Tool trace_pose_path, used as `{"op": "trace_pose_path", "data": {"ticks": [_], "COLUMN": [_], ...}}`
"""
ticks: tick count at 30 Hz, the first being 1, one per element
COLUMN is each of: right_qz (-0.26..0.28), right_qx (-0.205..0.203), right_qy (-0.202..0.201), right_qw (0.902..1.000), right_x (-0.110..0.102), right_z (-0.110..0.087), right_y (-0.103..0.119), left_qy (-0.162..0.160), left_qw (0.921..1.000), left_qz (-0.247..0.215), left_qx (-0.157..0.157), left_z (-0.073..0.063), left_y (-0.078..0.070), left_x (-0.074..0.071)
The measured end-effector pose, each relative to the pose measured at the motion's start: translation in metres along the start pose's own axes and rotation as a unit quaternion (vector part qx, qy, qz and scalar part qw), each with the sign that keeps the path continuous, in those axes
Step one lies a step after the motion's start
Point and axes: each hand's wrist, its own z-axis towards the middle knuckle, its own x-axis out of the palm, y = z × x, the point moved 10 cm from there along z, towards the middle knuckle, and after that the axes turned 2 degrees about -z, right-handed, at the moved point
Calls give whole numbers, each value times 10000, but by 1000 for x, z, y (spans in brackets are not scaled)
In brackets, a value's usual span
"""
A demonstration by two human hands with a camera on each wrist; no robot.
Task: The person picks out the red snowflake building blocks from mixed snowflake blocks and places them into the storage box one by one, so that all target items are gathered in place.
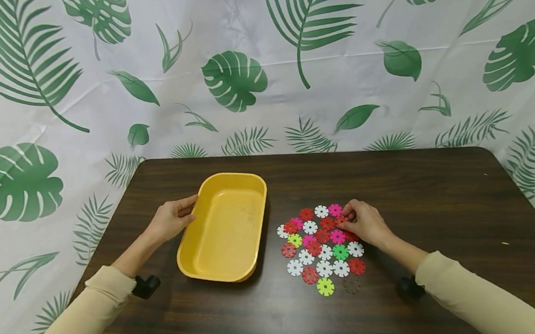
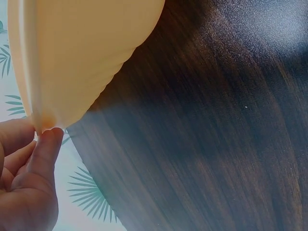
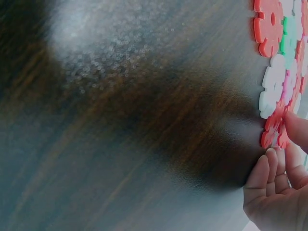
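A yellow plastic tub [image 1: 228, 232] stands on the dark wooden table. My left hand [image 1: 172, 219] pinches the tub's left rim between thumb and fingers; the left wrist view shows the fingertips against the wall [image 2: 86, 53] just under that rim. To the tub's right lies a spread of notched interlocking plastic discs in red, white, pink, green and yellow-green, some overlapping. At its far right edge my right hand [image 1: 366, 223] pinches a red disc [image 1: 341, 220]. In the right wrist view, thumb and fingers close around red discs [image 3: 283, 137], partly hiding them.
One dark brown disc [image 1: 351, 285] lies at the near right of the spread, hard to see against the table [image 1: 436, 203]. A yellow-green disc [image 1: 325, 286] is nearest me. A white leaf-patterned cloth [image 1: 273, 104] hangs behind the table.
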Motion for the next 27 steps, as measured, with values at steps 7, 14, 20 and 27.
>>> {"op": "trace_pose_path", "data": {"ticks": [7, 14, 20, 27], "right_qz": [91, 107, 175, 404], "right_qx": [27, -70, -181, -121], "right_qy": [-69, -189, -231, -250], "right_qw": [9999, 9997, 9994, 9988], "right_x": [-1, -5, -7, -11], "right_z": [0, -1, 1, 4], "right_y": [1, 4, 4, 9], "left_qy": [-28, -33, -23, -43], "left_qw": [10000, 10000, 10000, 9999], "left_qz": [71, 67, 61, 71], "left_qx": [-13, -16, -30, -87], "left_z": [0, 0, 1, 0], "left_y": [0, 0, -1, 1], "left_x": [0, 0, 0, -1]}}
